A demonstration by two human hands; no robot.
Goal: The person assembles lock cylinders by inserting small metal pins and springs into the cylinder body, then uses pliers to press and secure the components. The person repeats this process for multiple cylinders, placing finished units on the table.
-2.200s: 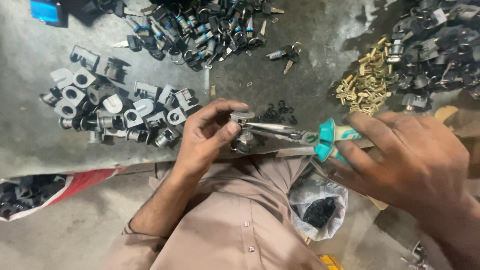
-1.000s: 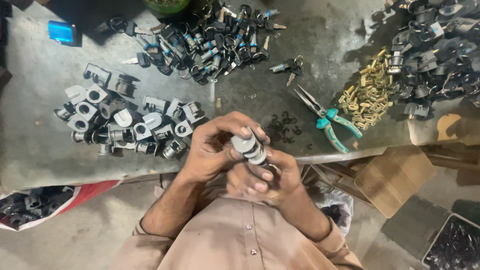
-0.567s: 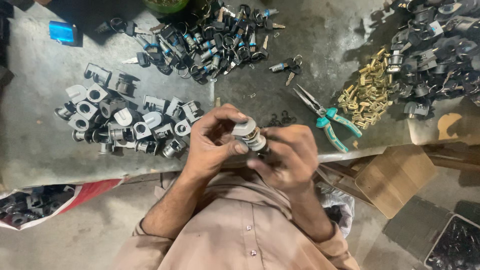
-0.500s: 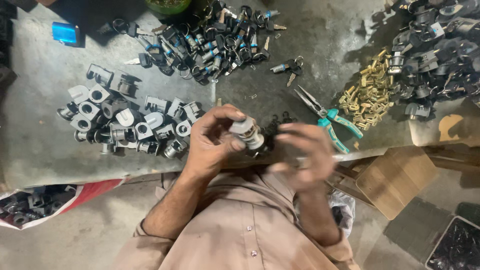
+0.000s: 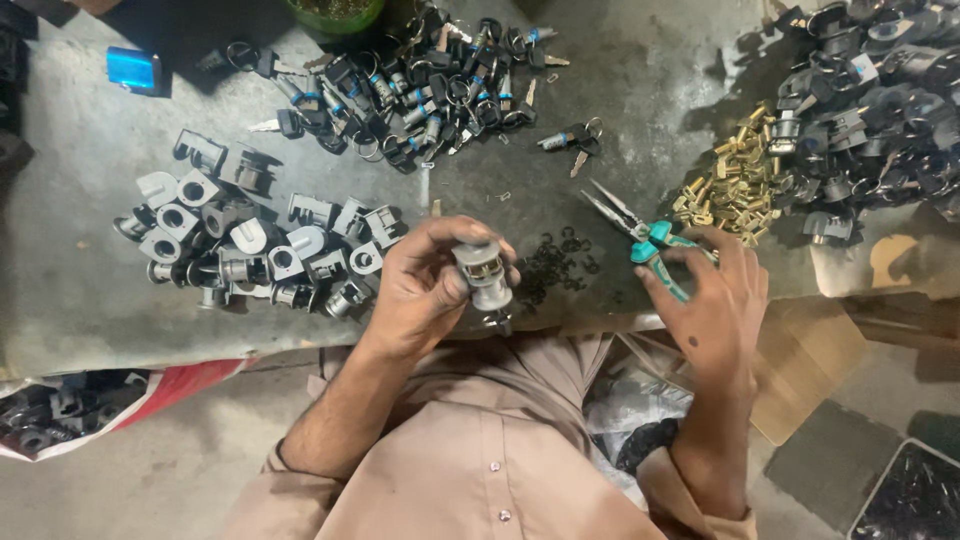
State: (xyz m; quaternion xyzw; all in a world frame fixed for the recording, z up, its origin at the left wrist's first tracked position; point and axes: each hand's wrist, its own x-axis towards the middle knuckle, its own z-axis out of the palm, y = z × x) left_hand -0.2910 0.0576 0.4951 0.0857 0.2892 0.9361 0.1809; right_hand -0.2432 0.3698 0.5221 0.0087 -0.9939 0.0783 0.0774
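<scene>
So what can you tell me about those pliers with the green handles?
The pliers are a long-nose pair: two thin, bare metal jaws that taper to points, and handles sleeved in teal-green grip. They lie flat on the grey worktop, near its front edge, jaws parted a little and pointing up and to the left, handles toward the person. The right hand rests its fingertips on the handles. A scatter of small black rings lies just left of them, a heap of brass pieces just right.

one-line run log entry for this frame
left hand: holds grey lock cylinder above bench edge | right hand: fingers on teal-handled pliers lying on bench | nearby: black clips, brass parts
</scene>
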